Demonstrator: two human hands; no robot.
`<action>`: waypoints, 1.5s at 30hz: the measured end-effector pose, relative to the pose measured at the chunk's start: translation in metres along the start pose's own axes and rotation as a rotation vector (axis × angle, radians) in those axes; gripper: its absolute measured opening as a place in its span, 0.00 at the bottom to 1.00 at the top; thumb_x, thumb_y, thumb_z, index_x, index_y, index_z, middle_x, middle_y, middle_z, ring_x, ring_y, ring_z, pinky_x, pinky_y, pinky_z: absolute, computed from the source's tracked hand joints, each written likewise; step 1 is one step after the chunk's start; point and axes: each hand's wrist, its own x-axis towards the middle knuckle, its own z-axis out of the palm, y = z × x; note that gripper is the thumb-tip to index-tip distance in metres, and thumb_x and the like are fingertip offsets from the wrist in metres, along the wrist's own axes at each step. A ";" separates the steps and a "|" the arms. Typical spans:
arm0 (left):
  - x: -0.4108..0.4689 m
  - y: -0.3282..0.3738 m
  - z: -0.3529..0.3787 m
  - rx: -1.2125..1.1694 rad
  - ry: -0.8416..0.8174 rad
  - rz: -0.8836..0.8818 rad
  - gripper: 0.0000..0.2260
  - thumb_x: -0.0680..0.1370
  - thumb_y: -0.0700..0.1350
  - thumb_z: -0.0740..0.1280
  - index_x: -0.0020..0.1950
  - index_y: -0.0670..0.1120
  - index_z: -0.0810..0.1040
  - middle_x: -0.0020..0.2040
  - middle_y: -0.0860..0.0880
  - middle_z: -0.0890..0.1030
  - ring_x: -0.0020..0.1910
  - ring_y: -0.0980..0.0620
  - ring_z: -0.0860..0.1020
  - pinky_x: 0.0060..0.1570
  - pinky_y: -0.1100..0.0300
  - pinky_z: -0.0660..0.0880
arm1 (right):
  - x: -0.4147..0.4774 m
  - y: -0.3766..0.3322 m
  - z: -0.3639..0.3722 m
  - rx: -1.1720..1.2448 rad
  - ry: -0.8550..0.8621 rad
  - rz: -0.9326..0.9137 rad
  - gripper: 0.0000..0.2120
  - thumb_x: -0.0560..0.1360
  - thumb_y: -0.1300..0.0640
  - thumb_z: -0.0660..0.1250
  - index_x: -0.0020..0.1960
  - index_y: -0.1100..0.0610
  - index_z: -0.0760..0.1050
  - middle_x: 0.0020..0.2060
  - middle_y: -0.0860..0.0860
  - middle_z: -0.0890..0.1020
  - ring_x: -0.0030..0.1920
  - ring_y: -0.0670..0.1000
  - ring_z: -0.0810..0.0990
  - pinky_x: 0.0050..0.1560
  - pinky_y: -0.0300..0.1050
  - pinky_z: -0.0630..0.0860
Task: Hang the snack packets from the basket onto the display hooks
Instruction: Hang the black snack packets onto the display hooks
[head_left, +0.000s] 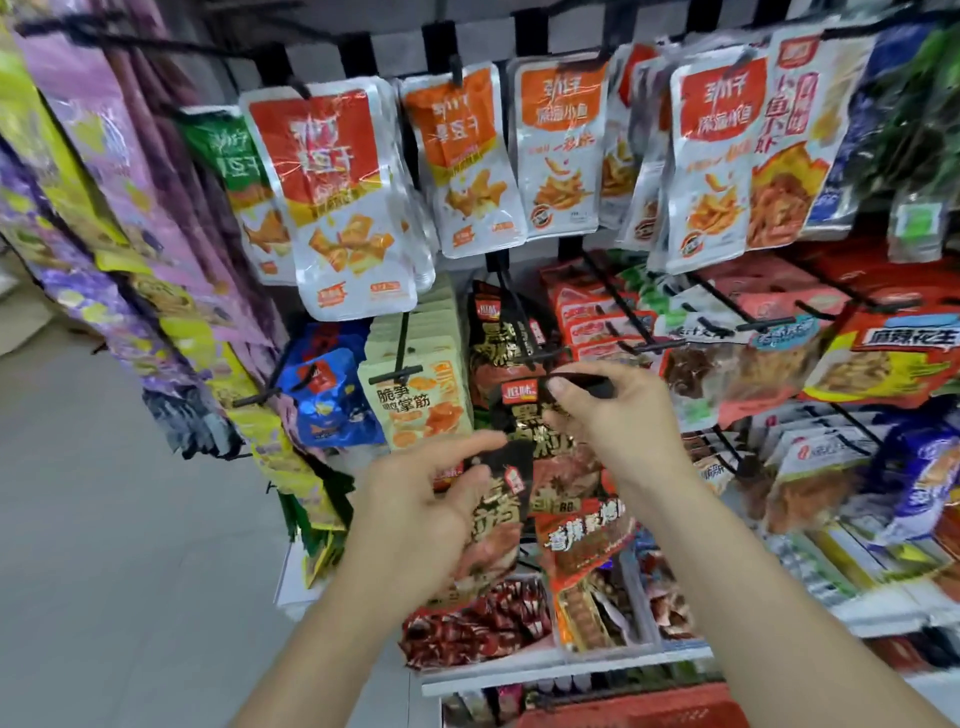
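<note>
Snack packet (500, 501), black with gold lettering, is nearest, gripped in the left hand (415, 512) between thumb and curled fingers. Just up and to the right of it, the right hand (615, 415) pinches the top edge of a second black packet (522, 415), thumb in front. Directly above that thumb is the crossbar tip of a black display hook (540, 358), with matching packets (491, 332) hanging behind it. Farther up, beyond both hands, silver-and-orange packets (353, 208) hang in a row.
</note>
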 end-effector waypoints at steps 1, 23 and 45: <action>0.007 -0.001 0.002 0.014 -0.005 0.002 0.18 0.76 0.40 0.69 0.49 0.67 0.80 0.55 0.64 0.81 0.59 0.69 0.73 0.58 0.78 0.65 | 0.003 0.000 0.002 0.018 0.007 -0.006 0.04 0.74 0.66 0.70 0.43 0.58 0.80 0.44 0.54 0.81 0.36 0.47 0.83 0.40 0.40 0.81; 0.061 -0.004 0.021 0.252 -0.200 0.026 0.27 0.77 0.44 0.66 0.72 0.65 0.64 0.53 0.54 0.80 0.30 0.52 0.74 0.37 0.59 0.74 | 0.026 0.009 0.010 -0.082 -0.025 -0.113 0.09 0.76 0.65 0.68 0.44 0.52 0.82 0.38 0.48 0.82 0.40 0.43 0.82 0.39 0.45 0.82; 0.094 -0.009 0.023 0.232 -0.313 -0.054 0.32 0.79 0.37 0.60 0.75 0.65 0.56 0.57 0.51 0.76 0.33 0.57 0.73 0.33 0.58 0.74 | 0.029 0.019 0.007 -0.258 -0.217 -0.068 0.22 0.80 0.68 0.54 0.58 0.41 0.71 0.56 0.46 0.79 0.53 0.45 0.80 0.45 0.43 0.82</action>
